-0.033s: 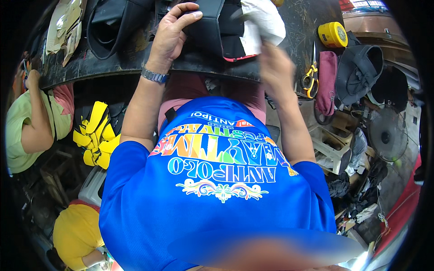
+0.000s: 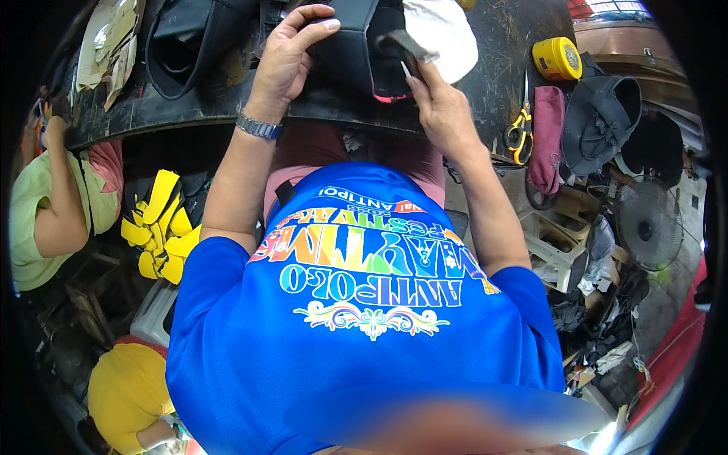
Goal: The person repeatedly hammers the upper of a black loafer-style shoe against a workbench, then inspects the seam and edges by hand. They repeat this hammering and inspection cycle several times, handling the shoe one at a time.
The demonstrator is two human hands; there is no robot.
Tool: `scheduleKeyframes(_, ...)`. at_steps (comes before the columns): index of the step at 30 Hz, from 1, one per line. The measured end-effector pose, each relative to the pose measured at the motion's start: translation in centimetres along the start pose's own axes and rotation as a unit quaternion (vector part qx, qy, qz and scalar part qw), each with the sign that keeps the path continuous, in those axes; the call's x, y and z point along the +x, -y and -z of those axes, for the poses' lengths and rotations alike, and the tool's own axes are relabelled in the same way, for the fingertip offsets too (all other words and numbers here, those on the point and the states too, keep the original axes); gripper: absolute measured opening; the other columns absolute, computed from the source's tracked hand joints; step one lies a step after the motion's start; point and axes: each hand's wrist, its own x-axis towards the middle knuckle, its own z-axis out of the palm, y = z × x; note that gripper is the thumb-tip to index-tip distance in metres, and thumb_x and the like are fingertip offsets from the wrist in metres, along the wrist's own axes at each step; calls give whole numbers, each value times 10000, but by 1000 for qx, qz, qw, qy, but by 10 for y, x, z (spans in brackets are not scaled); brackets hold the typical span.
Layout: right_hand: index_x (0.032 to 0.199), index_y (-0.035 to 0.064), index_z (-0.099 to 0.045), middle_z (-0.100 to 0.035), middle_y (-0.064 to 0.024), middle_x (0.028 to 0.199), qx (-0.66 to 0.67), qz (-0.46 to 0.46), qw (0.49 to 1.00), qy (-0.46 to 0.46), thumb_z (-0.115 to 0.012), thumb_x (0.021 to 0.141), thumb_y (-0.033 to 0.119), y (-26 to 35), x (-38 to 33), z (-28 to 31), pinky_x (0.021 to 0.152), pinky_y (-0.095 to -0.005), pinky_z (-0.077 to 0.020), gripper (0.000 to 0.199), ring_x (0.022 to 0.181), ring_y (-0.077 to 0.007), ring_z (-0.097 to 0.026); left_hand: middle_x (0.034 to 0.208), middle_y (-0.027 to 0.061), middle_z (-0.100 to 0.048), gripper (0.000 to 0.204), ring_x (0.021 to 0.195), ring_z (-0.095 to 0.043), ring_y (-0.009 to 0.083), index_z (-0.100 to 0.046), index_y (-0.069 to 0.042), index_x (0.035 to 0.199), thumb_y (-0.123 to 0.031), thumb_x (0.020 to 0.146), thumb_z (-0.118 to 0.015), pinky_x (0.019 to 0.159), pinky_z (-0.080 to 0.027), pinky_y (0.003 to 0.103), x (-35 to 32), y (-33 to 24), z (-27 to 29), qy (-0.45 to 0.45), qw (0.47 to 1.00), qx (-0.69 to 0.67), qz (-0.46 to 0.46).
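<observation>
The black bag piece lay on the counter, long axis running away from the person. The left hand pressed it, fingers curled. The right hand, lower than before, pinched its strap.

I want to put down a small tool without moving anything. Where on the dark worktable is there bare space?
The clearest bare patch of the worktable lies between the white cloth and the yellow round tin, above the yellow-handled scissors. The middle is crowded: both the left hand and right hand hold the black piece. The left end carries scraps.
</observation>
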Motion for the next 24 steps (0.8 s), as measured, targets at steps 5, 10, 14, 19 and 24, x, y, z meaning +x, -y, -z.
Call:
scheduleKeyframes(5,1315,156,-594,-685,-261,974,-2,92,994,-50,-566,993,294,-20,7,3,791,-508,-515,352,943,-459,-652,1046,22,-687,279,980,-656,68,-652,-77,1180,-61,906,-694,669,-511,141,-3,3,-6,1,1000,-6,-26)
scheduleKeyframes(10,1371,193,-532,-697,-250,955,-32,-30,999,17,-553,1007,314,-16,5,-12,765,-534,-511,384,920,-454,-664,1032,3,-688,247,884,-657,46,-667,-87,1147,-82,903,-702,630,-478,115,-5,-2,-3,-13,997,55,-48)
scheduleKeyframes(14,1373,219,-528,-700,-243,961,-5,19,999,-44,-533,1011,323,-28,6,-4,786,-508,-524,376,920,-457,-660,1040,0,-678,256,913,-652,49,-658,-84,1154,-70,900,-688,623,-473,122,-6,-1,-10,-7,999,-1,-31)
scheduleKeyframes(19,1436,166,-507,-693,-234,1106,89,-38,992,-86,-573,1009,248,-32,-10,-4,880,-422,-511,440,1051,-357,-661,969,-20,-600,198,889,-578,88,-629,-82,1030,-13,855,-694,799,-473,242,-12,-1,-22,-48,999,-18,-18)
scheduleKeyframes(24,1450,107,-511,-657,-49,815,78,-61,993,-64,-588,1009,180,-21,-25,8,656,-249,-494,453,737,-81,-601,960,-15,-605,202,887,-579,86,-629,-93,1048,-31,866,-691,797,-470,228,-11,-3,-25,-21,999,-45,-22)
